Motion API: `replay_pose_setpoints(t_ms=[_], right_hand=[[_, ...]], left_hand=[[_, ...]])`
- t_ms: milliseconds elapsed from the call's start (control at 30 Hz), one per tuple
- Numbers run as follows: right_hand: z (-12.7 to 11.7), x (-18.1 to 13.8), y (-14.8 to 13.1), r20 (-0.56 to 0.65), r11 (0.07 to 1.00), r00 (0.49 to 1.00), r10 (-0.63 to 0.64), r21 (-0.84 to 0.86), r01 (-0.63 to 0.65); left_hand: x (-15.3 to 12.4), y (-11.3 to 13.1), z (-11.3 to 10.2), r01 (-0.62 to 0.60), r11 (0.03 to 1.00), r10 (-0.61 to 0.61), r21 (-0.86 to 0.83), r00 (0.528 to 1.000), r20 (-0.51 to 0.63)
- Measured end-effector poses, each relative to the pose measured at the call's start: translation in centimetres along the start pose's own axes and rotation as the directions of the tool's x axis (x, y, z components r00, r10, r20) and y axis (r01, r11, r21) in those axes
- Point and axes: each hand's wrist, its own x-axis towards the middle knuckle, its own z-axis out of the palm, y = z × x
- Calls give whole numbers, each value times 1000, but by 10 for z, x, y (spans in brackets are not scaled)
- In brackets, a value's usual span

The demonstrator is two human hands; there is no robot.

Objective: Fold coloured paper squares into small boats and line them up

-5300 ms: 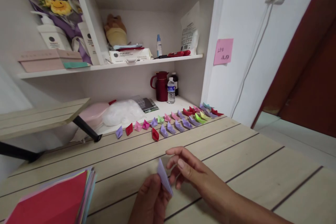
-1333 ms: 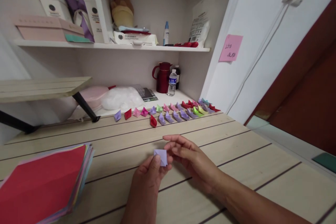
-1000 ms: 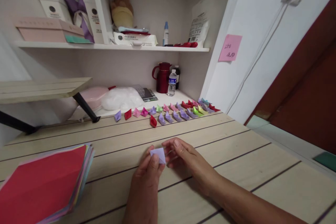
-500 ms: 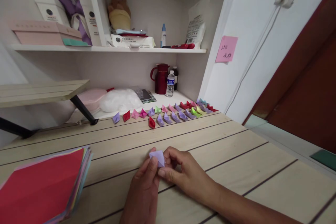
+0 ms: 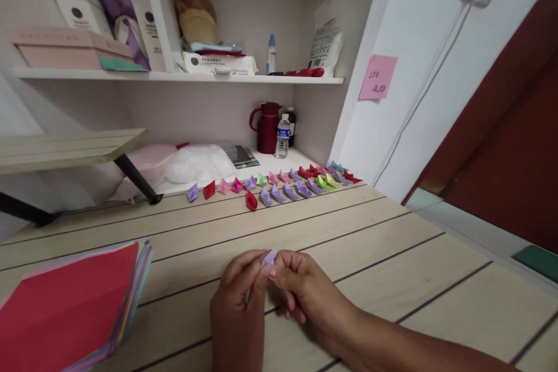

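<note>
A small folded lilac paper piece point(image 5: 268, 257) is pinched between both hands just above the wooden table point(image 5: 357, 244). My left hand point(image 5: 235, 302) grips it from the left with thumb and fingers closed. My right hand point(image 5: 300, 293) closes on it from the right, and most of the paper is hidden by the fingers. Farther back, several small folded paper boats point(image 5: 279, 186) in purple, red, pink and green stand in two rows along the table's far edge.
A stack of coloured paper sheets point(image 5: 70, 308), red on top, lies at the near left. A raised wooden board point(image 5: 65, 148) juts in at the left. Behind the table, a shelf nook holds a red jug point(image 5: 267, 127), a water bottle point(image 5: 283, 136) and a white bag point(image 5: 198, 164).
The lilac paper went from held open and flat between the fingertips to squeezed small between both hands. Both hands moved slightly nearer and lower over the table.
</note>
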Motion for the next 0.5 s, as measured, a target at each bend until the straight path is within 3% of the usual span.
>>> replay_pose_setpoints(t_ms=[67,133,200,267,300,367,500], right_hand=[[1,-1,3,19,999,1000,-12,52,11],[2,-1,5,34,996,999,-27,89,24],[2,-1,5,31,995,999,-37,93,34],[1,0,4,13,997,999,-50,66,49],[0,1,3,6,997,998,-62,48,62],[-3,3,0,-13,996,996,-88,10,89],[-8,7,-6,-43,991,993,-109,-84,105]], left_hand=[[1,3,-5,-152,981,148,125,988,36],[4,4,-7,-148,981,142,125,988,53],[8,1,-5,78,997,-75,-29,992,98],[11,-3,-1,345,908,-304,-237,933,193],[13,-5,1,416,854,-355,-314,905,235],[15,-8,5,455,796,-372,-398,888,271],[16,-9,7,440,796,-369,-416,897,243]])
